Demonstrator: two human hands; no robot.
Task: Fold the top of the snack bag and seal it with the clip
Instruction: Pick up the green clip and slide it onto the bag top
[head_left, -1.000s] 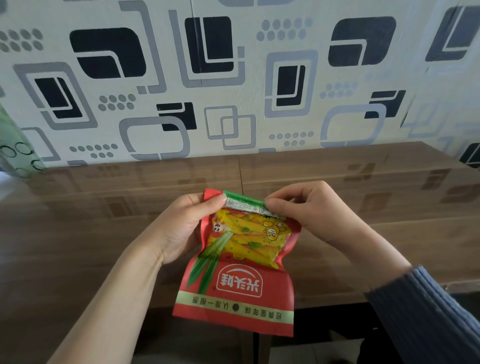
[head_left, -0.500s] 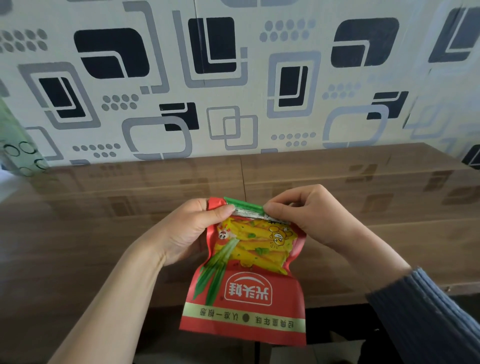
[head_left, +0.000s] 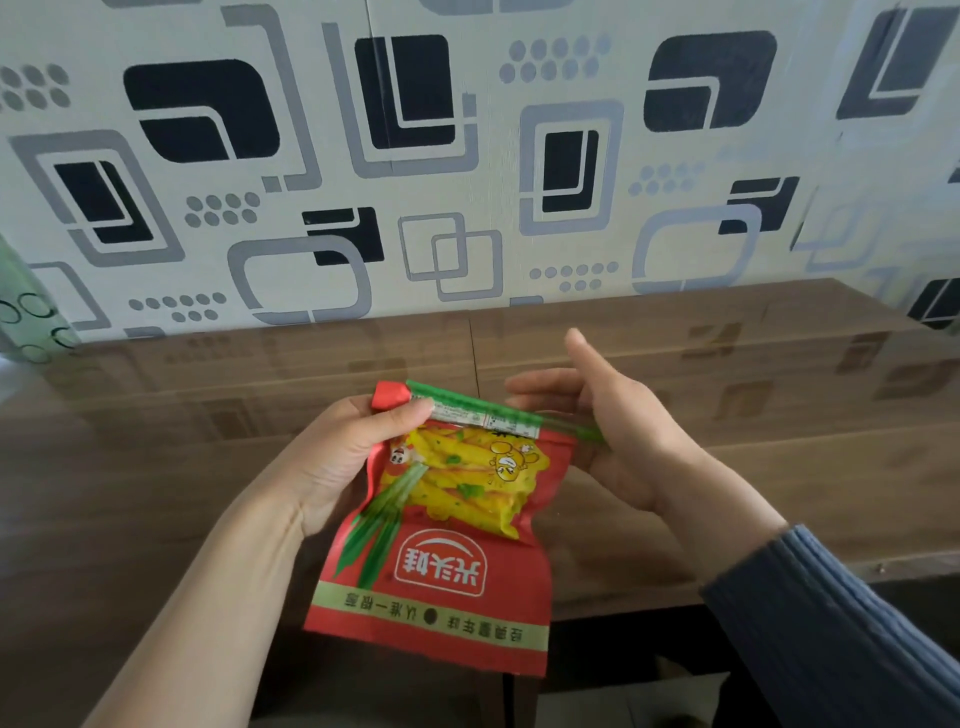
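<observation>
A red snack bag with yellow and green print hangs upside down above the table's near edge. Its top is folded over, and a long green clip runs along the fold, sticking out past the bag's right side. My left hand pinches the bag's folded top left corner, thumb on the front. My right hand is beside the clip's right end with fingers spread; the palm faces left and holds nothing I can see. The clip's right tip lies against that palm.
A glossy brown wooden table stretches behind and beside the bag, meeting a patterned wall. A green patterned curtain edge shows at the far left. Dark floor space lies below the table's near edge.
My right hand has let go of the bag's folded top and opened its fingers. The green clip now shows along the whole fold. The left hand keeps its pinch.
</observation>
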